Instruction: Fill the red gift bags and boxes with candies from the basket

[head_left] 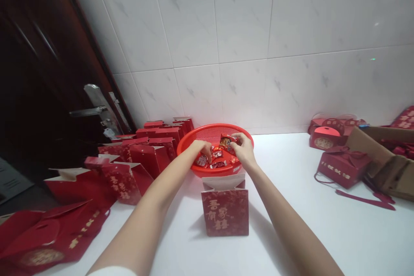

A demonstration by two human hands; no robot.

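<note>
A red plastic basket (215, 127) with mesh sides holds several wrapped candies (218, 164) in shiny red and dark wrappers. My right hand (243, 148) is over its right side, thumb and fingers closed on a red-and-brown candy packet (226, 141). Inside the left part of the basket, my left hand (202, 148) has its fingers curled down among the candies; what they grip is hidden. Between my forearms stands a red paper gift box (225, 213) with gold characters, upright, its top flaps open.
Several red gift boxes (148, 157) with open tops stand in rows at the left, near a dark door (42, 51). On the right are closed red boxes (344, 166), loose ribbon (365, 200) and a cardboard carton (371, 148). A tiled wall (246, 51) bounds the white table (291, 189).
</note>
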